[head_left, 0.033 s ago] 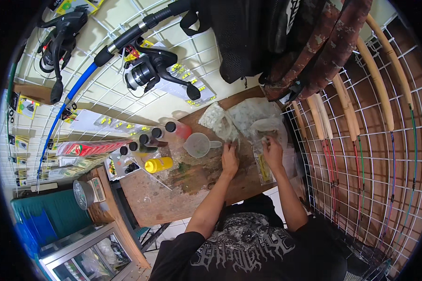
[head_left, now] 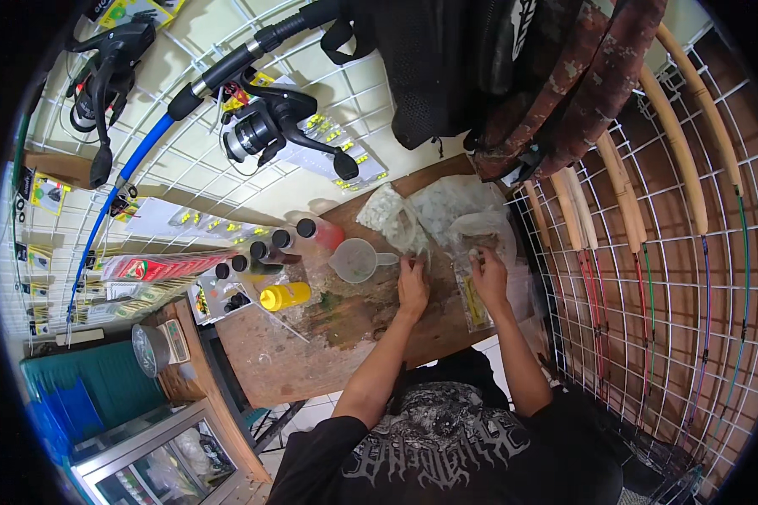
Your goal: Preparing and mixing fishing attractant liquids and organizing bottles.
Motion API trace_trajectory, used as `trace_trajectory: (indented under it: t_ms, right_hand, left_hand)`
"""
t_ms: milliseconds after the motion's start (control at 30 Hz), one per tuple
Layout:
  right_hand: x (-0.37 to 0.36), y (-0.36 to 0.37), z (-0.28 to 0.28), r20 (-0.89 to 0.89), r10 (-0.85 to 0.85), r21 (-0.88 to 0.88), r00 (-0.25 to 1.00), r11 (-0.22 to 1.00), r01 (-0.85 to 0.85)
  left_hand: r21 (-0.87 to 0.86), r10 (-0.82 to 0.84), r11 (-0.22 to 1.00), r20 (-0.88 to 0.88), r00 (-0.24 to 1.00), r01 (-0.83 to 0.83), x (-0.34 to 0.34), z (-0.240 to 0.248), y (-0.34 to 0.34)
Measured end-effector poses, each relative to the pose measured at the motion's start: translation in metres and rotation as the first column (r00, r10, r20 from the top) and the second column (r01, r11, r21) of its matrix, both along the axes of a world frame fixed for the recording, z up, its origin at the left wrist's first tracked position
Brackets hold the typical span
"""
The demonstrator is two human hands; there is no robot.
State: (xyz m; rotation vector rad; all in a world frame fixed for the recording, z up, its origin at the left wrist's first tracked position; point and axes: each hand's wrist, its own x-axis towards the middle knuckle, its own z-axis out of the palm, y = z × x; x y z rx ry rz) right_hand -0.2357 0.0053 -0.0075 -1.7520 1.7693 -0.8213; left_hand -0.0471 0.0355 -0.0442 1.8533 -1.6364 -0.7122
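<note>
My left hand (head_left: 413, 288) is closed in a pinch at the mouth of a clear plastic bag (head_left: 389, 217) filled with white pieces. To its right, my right hand (head_left: 489, 280) has its fingers drawn together against a second, crumpled clear bag (head_left: 480, 227); what it pinches is too small to make out. Behind both lies a larger translucent bag (head_left: 456, 198) with pale contents. Left of my left hand stands a clear measuring jug (head_left: 355, 262), its handle toward my fingers. A flat packet with a yellow strip (head_left: 475, 305) lies below my right hand.
On the wooden table (head_left: 269, 362), a yellow squeeze bottle (head_left: 285, 295), several dark-capped bottles (head_left: 320, 232) and a thin white stick (head_left: 291, 327) sit at left. Fishing reels (head_left: 269, 130) hang on the left grid, black bags (head_left: 446, 67) overhead, wooden-handled rods (head_left: 623, 194) at right.
</note>
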Motion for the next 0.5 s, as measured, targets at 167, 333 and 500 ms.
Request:
trace_trajectory:
  t_ms: [167, 333, 500]
  right_hand:
    - [0.006, 0.022, -0.009, 0.111, 0.014, 0.046, 0.994, 0.999, -0.020]
    - [0.016, 0.037, -0.010, 0.112, 0.054, 0.013, 0.992, 0.998, -0.056]
    - [0.027, 0.044, -0.015, 0.163, 0.083, 0.090, 0.983, 0.991, -0.099]
  left_hand:
    - [-0.021, 0.018, 1.000, 0.049, 0.999, -0.017, -0.002, 0.000, -0.007]
    - [0.000, -0.002, 1.000, 0.068, 0.998, 0.002, 0.003, -0.008, -0.013]
    - [-0.020, -0.010, 1.000, 0.120, 0.993, 0.013, 0.012, -0.019, -0.015]
